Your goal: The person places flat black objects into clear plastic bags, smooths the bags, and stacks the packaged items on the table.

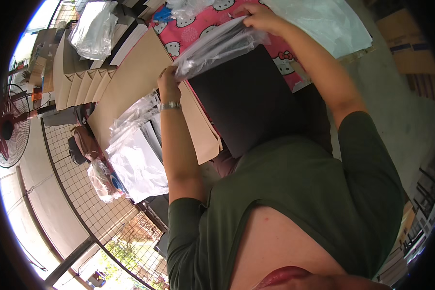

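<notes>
Stretched between my two hands is a clear plastic bag [217, 48], crumpled along its length. My left hand [169, 83], with a metal watch on the wrist, is closed on its near-left end. At the far-right end, my right hand [262, 20] pinches it with bent fingers. Just below the bag lies a flat black rectangular panel [246, 96], tilted, its near edge against my green shirt. The bag runs along the panel's far edge; whether it wraps that edge I cannot tell. Beneath is a pink cloth with a cartoon cat pattern [287, 63].
Brown cardboard sheets [135, 72] lie left of the panel. A stack of clear plastic bags [137, 162] sits beside my left forearm, and more plastic sheets [323, 24] at the far right. Folded brown boxes [84, 87], a fan [9, 125] and a wire mesh [75, 179] stand leftward.
</notes>
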Demonstrator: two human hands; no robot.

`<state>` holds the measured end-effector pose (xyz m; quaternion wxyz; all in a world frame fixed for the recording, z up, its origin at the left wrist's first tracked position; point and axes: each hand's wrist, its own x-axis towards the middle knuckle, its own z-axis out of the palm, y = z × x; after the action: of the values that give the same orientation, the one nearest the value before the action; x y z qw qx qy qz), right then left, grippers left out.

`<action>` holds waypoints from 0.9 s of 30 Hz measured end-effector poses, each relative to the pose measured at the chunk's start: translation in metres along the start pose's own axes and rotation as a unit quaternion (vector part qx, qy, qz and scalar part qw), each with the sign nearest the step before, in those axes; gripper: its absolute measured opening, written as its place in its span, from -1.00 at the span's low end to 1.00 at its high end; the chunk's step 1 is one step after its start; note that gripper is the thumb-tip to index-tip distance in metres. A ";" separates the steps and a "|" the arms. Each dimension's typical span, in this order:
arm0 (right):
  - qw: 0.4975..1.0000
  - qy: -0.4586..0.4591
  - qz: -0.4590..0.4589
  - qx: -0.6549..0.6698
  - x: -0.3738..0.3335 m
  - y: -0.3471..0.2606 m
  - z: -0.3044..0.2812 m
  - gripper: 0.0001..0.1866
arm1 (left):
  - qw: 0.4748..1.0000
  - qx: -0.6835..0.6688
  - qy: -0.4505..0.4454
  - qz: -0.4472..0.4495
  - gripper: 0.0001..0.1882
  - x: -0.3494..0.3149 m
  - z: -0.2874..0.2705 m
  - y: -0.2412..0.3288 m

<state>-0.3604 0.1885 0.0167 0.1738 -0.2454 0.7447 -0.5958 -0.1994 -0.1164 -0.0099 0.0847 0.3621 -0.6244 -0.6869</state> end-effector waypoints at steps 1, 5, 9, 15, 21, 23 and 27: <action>0.990 0.025 0.012 -0.139 0.010 0.015 0.004 -0.59 | 0.994 0.086 0.060 0.035 -0.84 0.007 0.019 0.005; 0.888 0.000 0.023 -0.460 0.030 0.034 0.027 -0.54 | 0.947 0.320 0.036 0.010 -0.81 0.031 0.018 -0.001; 0.882 0.113 -0.105 -0.445 0.012 0.032 0.028 -0.59 | 0.927 0.285 0.062 0.235 -0.67 0.011 0.004 -0.007; 0.862 0.148 -0.168 -0.455 -0.039 -0.096 -0.001 -0.78 | 0.858 0.426 0.079 0.275 -0.68 -0.087 0.010 0.061; 0.894 0.191 -0.232 -0.333 -0.079 -0.169 -0.009 -0.82 | 0.957 0.128 0.033 0.260 -0.83 -0.138 -0.015 0.117; 0.966 0.107 -0.112 -0.205 -0.093 -0.209 -0.020 -0.81 | 0.956 0.130 0.040 0.258 -0.84 -0.170 -0.016 0.142; 0.993 -0.063 0.048 0.093 -0.105 -0.242 -0.041 -0.81 | 0.737 0.471 -0.010 0.485 -0.77 -0.215 -0.074 0.173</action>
<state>-0.2588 0.2410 0.2579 0.2710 -0.2289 0.6850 -0.6364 -0.0578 -0.0885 0.2364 0.2189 -0.0035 -0.9600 -0.1743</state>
